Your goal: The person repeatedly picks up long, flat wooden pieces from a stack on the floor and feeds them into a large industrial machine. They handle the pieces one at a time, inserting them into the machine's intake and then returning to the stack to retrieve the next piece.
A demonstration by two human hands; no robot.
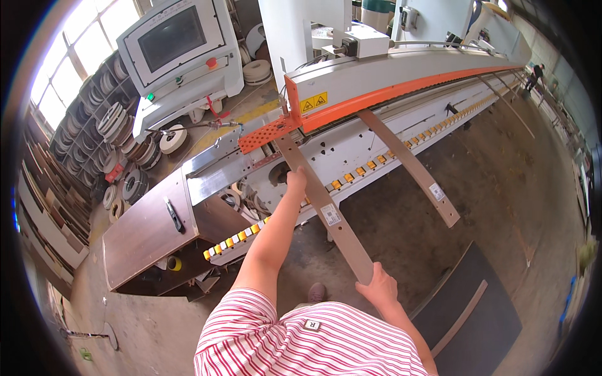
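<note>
A long, narrow brown wooden board with a white label and small holes lies across the side of a long white-and-orange machine. Its far end is at the machine's orange perforated plate. My left hand is closed on the board's left edge, close to the machine. Around the near end of the same board my right hand is wrapped, with some fingers hidden underneath. Farther right, a second labelled brown board sticks out from beneath the orange guard, apart from both hands.
Yellow rollers line the machine's outer rail. A control console stands at the back left, near racks of edging rolls. A utility knife lies on a brown cabinet. A dark panel with a strip is at lower right.
</note>
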